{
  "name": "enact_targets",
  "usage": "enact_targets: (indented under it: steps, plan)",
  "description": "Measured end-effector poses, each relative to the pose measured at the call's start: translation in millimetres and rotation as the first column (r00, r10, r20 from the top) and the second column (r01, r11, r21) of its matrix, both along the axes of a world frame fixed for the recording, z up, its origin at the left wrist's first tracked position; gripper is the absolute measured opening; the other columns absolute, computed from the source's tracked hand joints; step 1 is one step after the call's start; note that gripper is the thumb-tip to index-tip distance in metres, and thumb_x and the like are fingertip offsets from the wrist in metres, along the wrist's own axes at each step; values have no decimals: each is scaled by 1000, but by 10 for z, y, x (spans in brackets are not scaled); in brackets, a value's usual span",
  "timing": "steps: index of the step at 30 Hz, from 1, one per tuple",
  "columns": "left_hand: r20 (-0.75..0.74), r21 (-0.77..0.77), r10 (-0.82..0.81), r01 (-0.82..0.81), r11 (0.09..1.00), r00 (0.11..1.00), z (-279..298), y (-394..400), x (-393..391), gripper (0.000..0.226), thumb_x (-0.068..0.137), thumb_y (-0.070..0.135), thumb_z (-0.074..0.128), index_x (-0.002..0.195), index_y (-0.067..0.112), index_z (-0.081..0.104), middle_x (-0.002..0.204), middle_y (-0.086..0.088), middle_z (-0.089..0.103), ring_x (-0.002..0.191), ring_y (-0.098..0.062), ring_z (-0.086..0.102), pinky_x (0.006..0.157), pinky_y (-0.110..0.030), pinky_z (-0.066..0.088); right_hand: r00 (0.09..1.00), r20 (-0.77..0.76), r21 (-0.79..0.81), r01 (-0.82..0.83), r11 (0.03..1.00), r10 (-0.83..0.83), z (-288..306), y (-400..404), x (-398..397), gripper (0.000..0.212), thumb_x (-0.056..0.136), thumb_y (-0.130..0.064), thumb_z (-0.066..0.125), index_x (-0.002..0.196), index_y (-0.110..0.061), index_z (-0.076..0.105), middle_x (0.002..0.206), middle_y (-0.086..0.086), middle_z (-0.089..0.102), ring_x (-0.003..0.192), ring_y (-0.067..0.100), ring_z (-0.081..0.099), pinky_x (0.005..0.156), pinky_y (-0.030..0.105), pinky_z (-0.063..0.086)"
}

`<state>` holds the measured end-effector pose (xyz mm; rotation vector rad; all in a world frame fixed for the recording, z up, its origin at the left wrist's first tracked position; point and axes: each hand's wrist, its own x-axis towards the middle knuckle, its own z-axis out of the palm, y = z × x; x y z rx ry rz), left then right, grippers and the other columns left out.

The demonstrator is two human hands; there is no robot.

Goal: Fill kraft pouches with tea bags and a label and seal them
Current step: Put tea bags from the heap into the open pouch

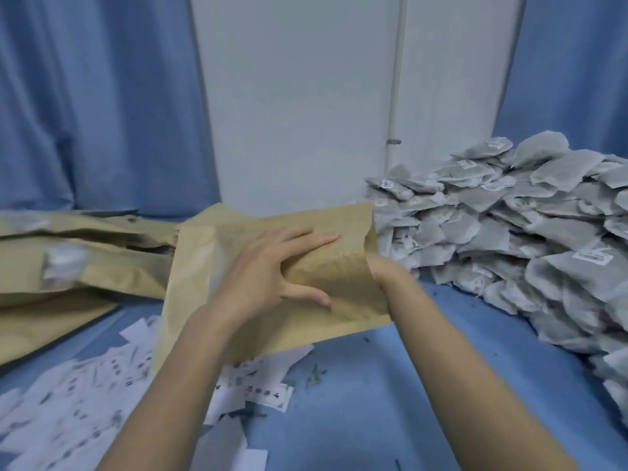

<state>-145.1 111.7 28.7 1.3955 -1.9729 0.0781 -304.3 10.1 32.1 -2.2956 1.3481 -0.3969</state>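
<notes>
A kraft pouch lies tilted above the blue table, its open mouth facing right. My left hand rests on top of the pouch with fingers spread and nearly straight. My right hand is inside the pouch mouth; only its wrist shows, so its fingers are hidden. A large heap of grey tea bags fills the right side. White printed labels are scattered at the lower left.
More kraft pouches lie stacked at the left. Blue cloth covers the table, with tea crumbs on it. Blue curtains and a white wall with a pipe stand behind.
</notes>
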Motion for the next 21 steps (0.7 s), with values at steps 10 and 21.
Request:
enact_targets:
  steps: [10, 21]
  plan:
    - [-168, 138, 220, -199, 970, 961, -556, 329, 1338, 84, 45, 42, 88, 122, 51, 55, 128, 25, 54, 120, 9, 45, 99, -5, 27, 943, 302, 456, -274, 847, 143, -588, 184, 1589, 42, 103, -25, 28, 140, -6, 32, 137, 13, 42, 113, 22, 46, 59, 5, 39]
    - [-368, 220, 281, -211, 952, 886, -805, 225, 1711, 83, 33, 50, 84, 110, 61, 59, 103, 40, 61, 102, 22, 49, 78, 2, 33, 911, 372, 5, -195, 981, 179, -1128, -266, 1126, 14, 88, -14, 60, 86, -24, 70, 93, -8, 69, 87, 5, 61, 75, 6, 43]
